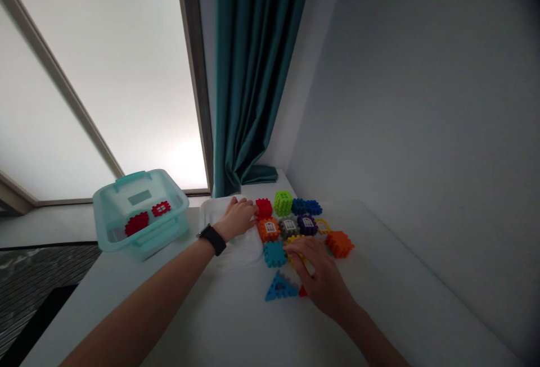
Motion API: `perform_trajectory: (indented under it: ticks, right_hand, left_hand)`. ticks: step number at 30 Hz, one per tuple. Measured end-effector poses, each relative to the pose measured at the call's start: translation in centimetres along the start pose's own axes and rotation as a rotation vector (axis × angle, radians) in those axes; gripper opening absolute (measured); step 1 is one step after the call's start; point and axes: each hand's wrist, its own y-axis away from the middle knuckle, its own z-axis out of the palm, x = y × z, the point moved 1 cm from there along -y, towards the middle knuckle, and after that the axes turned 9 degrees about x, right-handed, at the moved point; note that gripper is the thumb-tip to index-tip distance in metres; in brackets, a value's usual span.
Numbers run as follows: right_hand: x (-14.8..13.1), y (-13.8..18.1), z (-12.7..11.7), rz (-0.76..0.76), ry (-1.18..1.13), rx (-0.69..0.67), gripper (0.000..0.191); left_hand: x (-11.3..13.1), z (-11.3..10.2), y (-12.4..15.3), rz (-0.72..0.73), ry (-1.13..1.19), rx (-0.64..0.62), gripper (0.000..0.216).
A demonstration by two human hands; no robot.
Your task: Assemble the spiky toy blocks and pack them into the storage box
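Observation:
Several toothed plastic blocks lie on the white table (379,299): a red cube (264,208), a green cube (283,203), a blue piece (306,207), an orange block (269,230), a grey block (289,227), a purple block (307,224), an orange block (340,243), a teal block (275,254) and a blue triangle (280,288). My left hand (237,218), with a black watch (213,239) on its wrist, rests with curled fingers against the red cube. My right hand (318,274) lies palm down over a yellow piece (292,239), fingers stretched toward the teal block.
A teal translucent storage box (126,232) with two red pieces (137,223) inside stands at the left. A white lid (240,252) lies under my left hand. A grey wall runs along the right; a teal curtain (248,75) and a window are behind.

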Motion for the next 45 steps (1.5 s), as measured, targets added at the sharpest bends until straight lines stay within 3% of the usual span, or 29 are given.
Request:
perform_trajectory:
  ticks: [6, 12, 16, 20, 27, 30, 34, 39, 45]
  right_hand:
    - [-0.1, -0.7, -0.9, 0.014, -0.025, 0.010, 0.018]
    - [0.0, -1.2, -1.1, 0.027, -0.039, 0.029, 0.020]
    - [1.4, -2.1, -0.4, 0.026, -0.014, 0.020, 0.020]
    - [3.5, -5.1, 0.9, -0.021, 0.094, 0.001, 0.021]
    - [5.6, -11.3, 4.4, -0.304, 0.224, -0.274, 0.038]
    - [6.2, -12.5, 5.4, -0.355, 0.274, -0.349, 0.032]
    - [6.8, -13.2, 5.8, -0.378, 0.301, -0.397, 0.025]
    - [7.2, -13.7, 5.8, -0.376, 0.301, -0.465, 0.031]
    - [7.7, -14.6, 6.3, -0.343, 0.340, -0.544, 0.028]
  left_hand:
    - [0.3, 1.4, -0.8, 0.000, 0.046, -0.007, 0.007]
    - [-0.3, 0.6, -1.0, -0.107, 0.184, 0.047, 0.011]
    - [-1.7, -0.2, -1.1, -0.210, 0.366, 0.081, 0.021]
    - [-2.8, -0.5, -1.3, -0.280, 0.587, 0.084, 0.031]
    - [-2.7, -0.4, -1.6, -0.409, 0.861, 0.092, 0.030]
    - [-2.4, -0.6, -1.7, -0.439, 0.927, 0.081, 0.028]
    - [-2.1, -0.8, -1.8, -0.464, 0.978, 0.059, 0.026]
    - [-2.3, -0.3, -2.2, -0.473, 0.966, 0.059, 0.028]
    - [-3.4, 0.5, -3.0, -0.445, 0.772, 0.107, 0.025]
